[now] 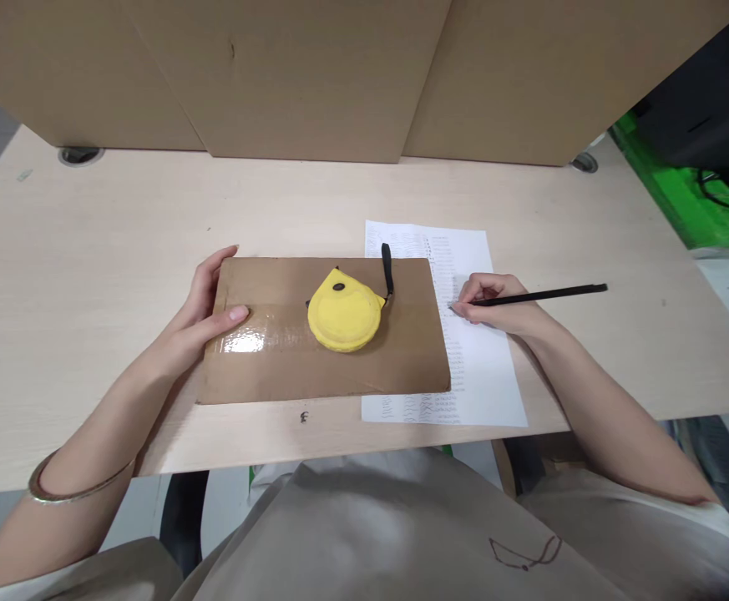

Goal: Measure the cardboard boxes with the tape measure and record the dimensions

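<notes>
A flat brown cardboard piece [395, 351] with a shiny tape strip lies on the light wooden desk [107, 250]. A yellow tape measure [344, 315] with a black wrist strap rests on its middle. My left hand [205, 313] grips the cardboard's left edge, thumb on top and fingers along the side. My right hand [495, 302] pinches a black pencil [545, 294], its tip on a white sheet of paper [483, 367] covered with rows of small writing. The cardboard overlaps the sheet's left part.
Brown cardboard panels [301, 75] stand along the desk's back edge. Two round cable grommets [79, 154] sit in the back corners. A green and black object [702, 192] is beyond the desk's right side. My lap is below the front edge.
</notes>
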